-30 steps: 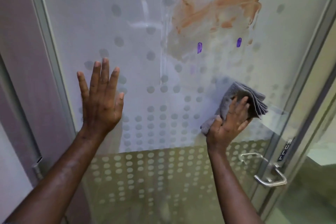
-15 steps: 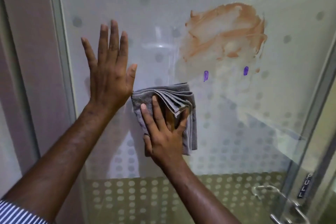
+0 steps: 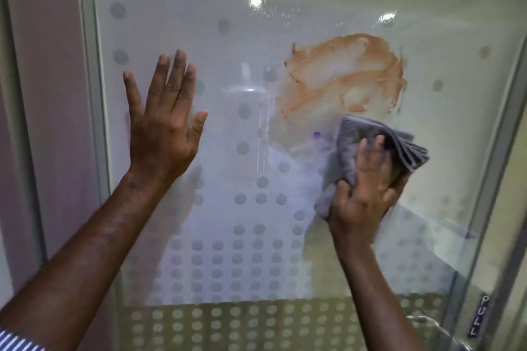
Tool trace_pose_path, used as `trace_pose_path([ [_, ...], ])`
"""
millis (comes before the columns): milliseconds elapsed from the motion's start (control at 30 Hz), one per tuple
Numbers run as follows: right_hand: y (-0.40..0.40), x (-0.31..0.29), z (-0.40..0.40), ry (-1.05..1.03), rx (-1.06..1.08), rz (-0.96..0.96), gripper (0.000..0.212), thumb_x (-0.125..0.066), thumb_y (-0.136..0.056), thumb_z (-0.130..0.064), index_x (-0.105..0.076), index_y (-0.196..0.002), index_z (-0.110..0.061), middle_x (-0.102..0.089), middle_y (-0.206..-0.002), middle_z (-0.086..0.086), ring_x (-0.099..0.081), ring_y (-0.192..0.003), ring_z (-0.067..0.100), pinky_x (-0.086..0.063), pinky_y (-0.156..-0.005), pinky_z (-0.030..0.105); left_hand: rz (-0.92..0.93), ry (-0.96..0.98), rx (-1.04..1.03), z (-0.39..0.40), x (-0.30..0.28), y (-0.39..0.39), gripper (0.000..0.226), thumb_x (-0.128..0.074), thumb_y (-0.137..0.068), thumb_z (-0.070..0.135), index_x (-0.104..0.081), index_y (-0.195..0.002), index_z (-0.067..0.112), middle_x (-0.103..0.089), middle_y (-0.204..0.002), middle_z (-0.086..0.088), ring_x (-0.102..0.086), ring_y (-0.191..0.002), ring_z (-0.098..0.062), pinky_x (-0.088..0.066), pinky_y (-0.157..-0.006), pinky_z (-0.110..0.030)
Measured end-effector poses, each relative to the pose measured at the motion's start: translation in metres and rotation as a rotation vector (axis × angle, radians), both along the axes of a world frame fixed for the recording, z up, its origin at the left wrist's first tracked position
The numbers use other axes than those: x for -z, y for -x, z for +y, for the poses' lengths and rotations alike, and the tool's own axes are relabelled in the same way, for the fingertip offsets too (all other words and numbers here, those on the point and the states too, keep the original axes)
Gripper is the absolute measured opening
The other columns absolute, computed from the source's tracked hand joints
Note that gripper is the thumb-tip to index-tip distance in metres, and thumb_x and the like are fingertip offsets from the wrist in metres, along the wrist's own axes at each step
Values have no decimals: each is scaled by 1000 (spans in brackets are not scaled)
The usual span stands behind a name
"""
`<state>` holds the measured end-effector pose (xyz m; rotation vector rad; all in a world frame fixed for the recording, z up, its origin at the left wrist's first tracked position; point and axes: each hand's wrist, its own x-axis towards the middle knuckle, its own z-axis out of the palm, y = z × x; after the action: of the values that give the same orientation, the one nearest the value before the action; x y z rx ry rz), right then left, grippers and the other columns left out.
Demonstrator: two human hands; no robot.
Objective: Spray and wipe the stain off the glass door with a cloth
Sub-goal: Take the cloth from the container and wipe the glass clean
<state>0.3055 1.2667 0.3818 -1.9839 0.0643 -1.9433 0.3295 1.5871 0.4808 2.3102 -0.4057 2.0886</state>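
right hand (image 3: 366, 194) presses grey cloth (image 3: 379, 145) under orange stain (image 3: 342, 77); left hand (image 3: 164, 120) flat, open on glass door (image 3: 228, 37).

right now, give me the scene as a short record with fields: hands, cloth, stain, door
left hand: left hand open, palm flat on the glass, fingers spread, holding nothing
right hand: right hand presses the cloth to the glass
cloth: grey folded cloth, just below the stain, its top edge at the stain's lower right rim
stain: orange smear in the upper right of the pane, mostly unwiped
other marks: one purple mark shows left of the cloth
door: glass door with frosted dots; "PULL" label at lower right
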Motion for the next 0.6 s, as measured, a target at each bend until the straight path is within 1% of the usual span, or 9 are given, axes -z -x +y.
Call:
trace_pose_path([
  [33, -1, -8, -9, -75, -35, -7, 75, -46, -86, -21, -36, -161, -19, -28, -171, 5, -20, -159, 21, 8, -127, 34, -2, 1, 1, 1, 0, 0, 65, -20, -110, 45, -24, -163, 8, -17, -174, -12, -12, -162, -29, -6, -123, -74],
  [100, -4, -27, -23, -199, -98, -40, 74, -44, -88, -18, -34, -161, -20, -25, -172, 1, -17, -160, 21, 0, -128, 47, -6, 4, 3, 2, 1, -1, 65, -20, -110, 46, -24, -163, 8, -16, -174, -12, -11, -163, -28, -6, -123, -74],
  [167, -8, -46, -31, -297, -123, -85, 71, -43, -89, -14, -36, -160, -18, -26, -171, 1, -17, -160, 21, -4, -128, 59, -13, 2, 1, 0, 2, -2, 66, -20, -110, 48, -24, -163, 8, -16, -174, -12, -12, -162, -28, -6, -124, -74],
  [233, -9, -55, -25, -323, -130, -97, 69, -42, -92, -15, -36, -160, -16, -26, -171, 4, -17, -160, 23, -6, -127, 63, -19, -1, -6, 0, 1, -3, 67, -19, -110, 49, -23, -163, 8, -16, -174, -12, -11, -163, -29, -5, -124, -73],
  [333, -7, -44, 14, -111, -126, -70, 64, -42, -97, -18, -35, -160, -10, -26, -170, 10, -18, -160, 30, -11, -126, 64, -30, 9, 4, 0, 3, -5, 65, -19, -111, 47, -22, -163, 8, -15, -174, -11, -10, -163, -28, -5, -124, -72],
  [433, -2, -17, 72, 272, -133, 0, 68, -49, -94, -18, -35, -160, -10, -24, -169, 12, -23, -158, 35, -18, -124, 66, -38, 24, 44, -2, 3, -5, 60, -18, -112, 40, -23, -164, 10, -16, -174, -10, -11, -163, -28, -5, -125, -72],
  [500, 1, -6, 94, 491, -134, 43, 69, -50, -95, -22, -34, -161, -12, -24, -171, 8, -31, -156, 31, -21, -123, 65, -36, 27, 50, -2, 2, -5, 59, -17, -112, 39, -22, -164, 11, -16, -174, -9, -10, -163, -27, -5, -125, -71],
  [533, 1, -6, 93, 547, -117, 51, 70, -52, -94, -23, -34, -161, -14, -25, -171, 5, -38, -152, 28, -24, -122, 65, -34, 28, 50, -1, 2, -5, 59, -17, -112, 39, -22, -164, 12, -15, -175, -8, -10, -163, -26, -5, -125, -71],
  [600, 2, -16, 76, 558, -66, 27, 71, -54, -90, -19, -38, -159, -14, -29, -169, 3, -47, -145, 23, -27, -118, 68, -38, 30, 52, 1, 2, -6, 59, -17, -112, 39, -22, -164, 12, -16, -175, -7, -10, -163, -25, -5, -126, -70],
])
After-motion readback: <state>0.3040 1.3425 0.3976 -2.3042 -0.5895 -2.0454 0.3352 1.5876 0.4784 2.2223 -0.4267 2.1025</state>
